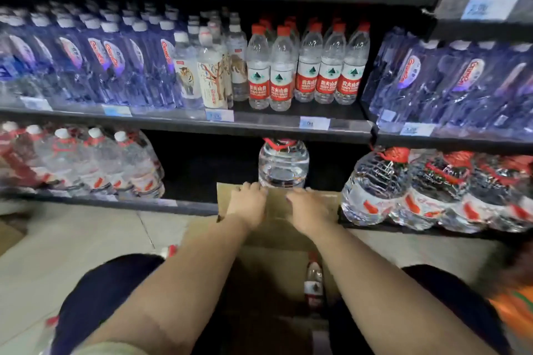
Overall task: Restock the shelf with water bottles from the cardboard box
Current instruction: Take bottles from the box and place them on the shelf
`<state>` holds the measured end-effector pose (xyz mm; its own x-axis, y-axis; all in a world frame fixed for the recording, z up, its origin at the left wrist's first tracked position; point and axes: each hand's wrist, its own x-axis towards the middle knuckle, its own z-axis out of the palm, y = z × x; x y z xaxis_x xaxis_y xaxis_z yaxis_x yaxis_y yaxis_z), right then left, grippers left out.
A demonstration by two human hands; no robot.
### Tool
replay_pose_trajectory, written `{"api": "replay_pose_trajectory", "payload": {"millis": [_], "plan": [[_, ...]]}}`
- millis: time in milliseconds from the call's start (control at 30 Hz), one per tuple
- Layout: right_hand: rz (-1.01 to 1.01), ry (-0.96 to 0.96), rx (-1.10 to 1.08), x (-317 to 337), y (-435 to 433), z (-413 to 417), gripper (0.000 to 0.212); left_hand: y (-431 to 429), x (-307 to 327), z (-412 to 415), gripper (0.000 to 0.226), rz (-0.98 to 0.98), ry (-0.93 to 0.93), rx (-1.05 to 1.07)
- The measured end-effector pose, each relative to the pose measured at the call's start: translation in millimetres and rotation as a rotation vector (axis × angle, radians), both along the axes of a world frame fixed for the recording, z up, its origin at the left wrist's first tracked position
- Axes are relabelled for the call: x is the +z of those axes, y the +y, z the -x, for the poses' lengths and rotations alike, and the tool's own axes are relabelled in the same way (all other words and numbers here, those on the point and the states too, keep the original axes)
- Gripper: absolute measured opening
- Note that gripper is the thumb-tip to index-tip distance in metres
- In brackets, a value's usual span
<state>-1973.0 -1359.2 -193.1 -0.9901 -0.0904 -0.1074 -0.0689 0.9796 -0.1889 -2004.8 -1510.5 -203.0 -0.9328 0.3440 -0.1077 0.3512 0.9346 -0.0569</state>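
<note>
Both hands, left hand (248,204) & right hand (310,210), fingers curled over cardboard box (277,228) far flap; bottle (314,285) inside prob. light, slick, so grab mid-body.

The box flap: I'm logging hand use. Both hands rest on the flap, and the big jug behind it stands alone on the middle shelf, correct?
Not quite. In the head view both hands, left and right, do rest on the flap, but the jug stands alone on the bottom shelf, not the middle one.
</note>
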Motion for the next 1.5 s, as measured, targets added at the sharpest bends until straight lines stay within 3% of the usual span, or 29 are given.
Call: {"api": "replay_pose_trajectory", "payload": {"millis": [100,200,367,467,600,700,833,967,1067,1133,1267,1500], "plan": [[-0.016,-0.167,-0.052,-58.3,6.3,-19.9,0.045,4.3,-55.4,-21.7,0.043,0.043,-0.110,0.055],[0.002,-0.288,-0.109,-113.6,12.9,-34.8,0.043,10.1,-107.2,-39.7,0.046,0.089,-0.235,0.080],[0.099,-0.360,-0.315,-188.7,8.6,-49.3,0.045,24.7,-180.4,-50.5,0.053,0.160,-0.439,0.040],[0.124,-0.471,-0.425,-227.3,3.0,-45.3,0.047,35.7,-216.9,-43.8,0.050,0.119,-0.531,0.055],[0.147,-0.482,-0.590,-277.1,9.6,-32.7,0.042,41.2,-261.4,-35.0,0.044,0.127,-0.593,0.005],[0.120,-0.523,-0.690,-302.6,19.7,-27.3,0.055,35.9,-286.3,-31.5,0.046,0.153,-0.627,-0.020],[0.211,-0.592,-0.842,-323.0,16.5,-26.5,0.079,18.0,-304.5,-30.7,0.052,0.133,-0.708,0.039],[0.176,-0.516,-0.847,-338.0,0.2,-30.2,0.078,4.8,-315.9,-27.7,0.054,0.071,-0.741,0.184],[0.460,-0.530,-1.016,-351.0,-7.4,-39.1,0.088,4.2,-321.0,-25.3,0.054,0.050,-0.733,0.216],[0.666,-0.643,-1.132,-355.9,-10.7,-44.2,0.084,6.7,-321.7,-25.0,0.054,0.064,-0.724,0.237],[0.743,-0.724,-1.157,-356.6,-7.0,-45.6,0.061,8.2,-321.4,-26.4,0.053,0.091,-0.692,0.215],[0.892,-0.746,-1.000,-310.5,3.7,-37.4,0.061,8.3,-282.4,-25.6,0.042,0.063,-0.512,0.196]]}}
